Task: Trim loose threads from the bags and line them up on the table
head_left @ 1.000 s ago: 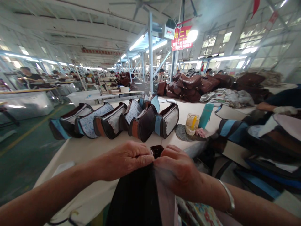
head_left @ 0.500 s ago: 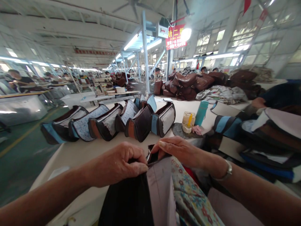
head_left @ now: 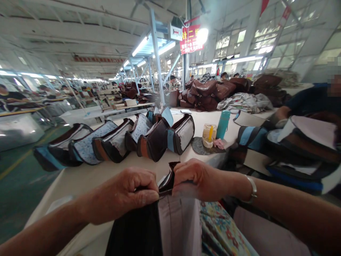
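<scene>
A partly made bag (head_left: 177,220), with a black side and a pale mauve lining, is between my hands at the lower middle. My left hand (head_left: 130,193) pinches its top edge where the black side meets the lining. Closed on the same edge, a little to the right, is my right hand (head_left: 198,179), with a bracelet on the wrist. A dark flap of the bag rises between the two hands. The bag's lower part runs out of view at the bottom. Floral cloth (head_left: 221,224) lies beside it, below my right forearm.
Several unfinished bags (head_left: 153,140) stand in a row across the white table (head_left: 207,119). A teal bottle (head_left: 223,124) and a glue jar (head_left: 209,135) stand behind my right hand. More bag pieces (head_left: 306,142) pile up at right, near another person's arm (head_left: 282,112). Brown bags (head_left: 207,94) are heaped behind.
My right hand has come lower and its fingers have closed down on the bag's edge. The left hand keeps its pinch. The whole view has shifted slightly.
</scene>
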Available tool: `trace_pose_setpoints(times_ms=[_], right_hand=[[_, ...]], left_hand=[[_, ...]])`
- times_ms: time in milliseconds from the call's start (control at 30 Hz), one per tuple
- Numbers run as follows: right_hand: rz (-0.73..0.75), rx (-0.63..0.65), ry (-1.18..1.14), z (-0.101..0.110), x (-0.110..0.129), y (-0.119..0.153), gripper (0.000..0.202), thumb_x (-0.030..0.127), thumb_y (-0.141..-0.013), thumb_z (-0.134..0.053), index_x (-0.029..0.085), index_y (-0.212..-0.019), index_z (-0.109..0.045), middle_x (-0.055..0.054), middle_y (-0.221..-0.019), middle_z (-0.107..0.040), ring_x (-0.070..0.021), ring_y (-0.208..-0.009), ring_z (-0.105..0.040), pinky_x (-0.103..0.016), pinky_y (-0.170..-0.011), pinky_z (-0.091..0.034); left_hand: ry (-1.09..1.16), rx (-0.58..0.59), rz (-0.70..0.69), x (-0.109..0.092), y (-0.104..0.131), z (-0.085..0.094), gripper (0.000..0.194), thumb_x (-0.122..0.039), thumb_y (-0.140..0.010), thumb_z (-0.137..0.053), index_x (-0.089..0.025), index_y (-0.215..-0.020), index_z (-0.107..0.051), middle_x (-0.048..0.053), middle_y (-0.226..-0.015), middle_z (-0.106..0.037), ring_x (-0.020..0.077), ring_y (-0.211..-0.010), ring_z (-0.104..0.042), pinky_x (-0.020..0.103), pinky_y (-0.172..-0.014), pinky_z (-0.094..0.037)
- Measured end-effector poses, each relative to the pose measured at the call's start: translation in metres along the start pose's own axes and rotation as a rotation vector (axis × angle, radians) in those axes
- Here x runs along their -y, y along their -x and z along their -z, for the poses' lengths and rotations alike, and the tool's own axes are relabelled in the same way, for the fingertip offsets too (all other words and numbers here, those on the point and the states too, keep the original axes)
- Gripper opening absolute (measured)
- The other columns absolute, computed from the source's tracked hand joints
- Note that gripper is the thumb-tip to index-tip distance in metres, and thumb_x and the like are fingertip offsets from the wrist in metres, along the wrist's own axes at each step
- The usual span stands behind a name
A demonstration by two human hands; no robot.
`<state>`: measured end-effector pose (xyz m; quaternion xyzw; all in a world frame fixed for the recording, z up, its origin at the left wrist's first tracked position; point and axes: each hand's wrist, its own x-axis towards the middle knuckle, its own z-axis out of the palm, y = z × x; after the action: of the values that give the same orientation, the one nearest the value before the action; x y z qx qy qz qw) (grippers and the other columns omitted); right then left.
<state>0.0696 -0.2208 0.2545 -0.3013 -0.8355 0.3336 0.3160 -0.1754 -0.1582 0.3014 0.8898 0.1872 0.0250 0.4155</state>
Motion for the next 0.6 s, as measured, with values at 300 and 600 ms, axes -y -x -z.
trace_pose_setpoints(times_ms=[300, 600], right_hand=[[-0.007, 0.119, -0.09, -0.005, 0.012, -0.015, 0.046, 0.05, -0.098, -0.051, 0.018, -0.065, -0.043, 0.005, -0.067, -0.036, -0.009, -0.062, -0.035, -0.024, -0.058, -0.032], [-0.213, 0.153, -0.283, 0.023, -0.007, -0.007, 0.061, 0.063, -0.1, -0.034, 0.014, -0.085, -0.067, -0.002, -0.08, -0.062, -0.0118, -0.073, -0.054, -0.024, -0.069, -0.044]], left_hand=[[-0.092, 0.014, -0.03, -0.001, -0.003, -0.001, 0.031, -0.038, -0.098, -0.054, -0.017, -0.075, -0.055, -0.004, -0.074, -0.048, 0.0091, -0.069, -0.045, 0.021, -0.062, -0.033], [-0.059, 0.002, -0.027, 0.013, 0.0, -0.002, 0.038, -0.045, -0.1, -0.048, -0.017, -0.075, -0.053, -0.003, -0.074, -0.048, 0.0099, -0.069, -0.044, 0.021, -0.063, -0.034]])
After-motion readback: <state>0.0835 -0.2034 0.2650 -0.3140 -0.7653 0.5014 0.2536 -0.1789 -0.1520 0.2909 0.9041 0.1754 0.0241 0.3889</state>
